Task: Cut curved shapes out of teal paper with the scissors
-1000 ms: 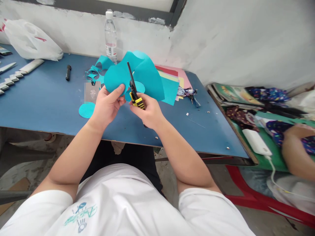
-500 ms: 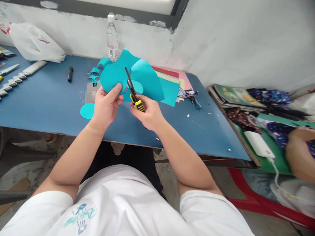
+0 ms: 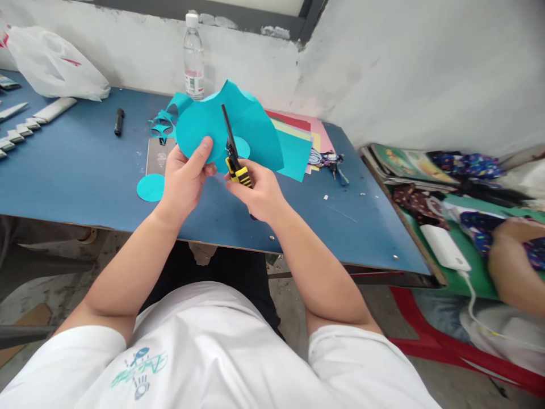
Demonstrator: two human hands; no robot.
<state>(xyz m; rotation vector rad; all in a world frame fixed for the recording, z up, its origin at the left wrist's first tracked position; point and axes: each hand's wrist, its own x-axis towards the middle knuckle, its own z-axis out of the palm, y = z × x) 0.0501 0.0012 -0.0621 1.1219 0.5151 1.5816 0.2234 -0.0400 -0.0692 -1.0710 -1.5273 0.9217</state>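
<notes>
My left hand point(image 3: 187, 170) pinches a sheet of turquoise paper point(image 3: 255, 125), thumb on top, and holds it up above the table. In my right hand point(image 3: 258, 190) are black scissors point(image 3: 230, 139) with yellow-and-black handles. Their blades point up and away from me, against the paper, and look closed or nearly so. A turquoise paper disc point(image 3: 151, 188) lies on the table left of my left hand. Behind that hand are curled turquoise offcuts point(image 3: 163, 123) and a flat grey-brown rectangular object point(image 3: 156, 156), partly covered.
A water bottle point(image 3: 193, 62) stands by the wall. On the blue table point(image 3: 85, 176) are a plastic bag point(image 3: 57, 65), a black cylinder point(image 3: 119, 122), coloured paper sheets point(image 3: 321, 136) and a patterned cord bundle point(image 3: 326, 160). At right, another person's arm point(image 3: 515, 267) is near a white power bank point(image 3: 445, 247).
The turquoise paper has turned slightly in my left hand, and its peak has shifted right. The scissor blades look closer together than before. The view has moved a little.
</notes>
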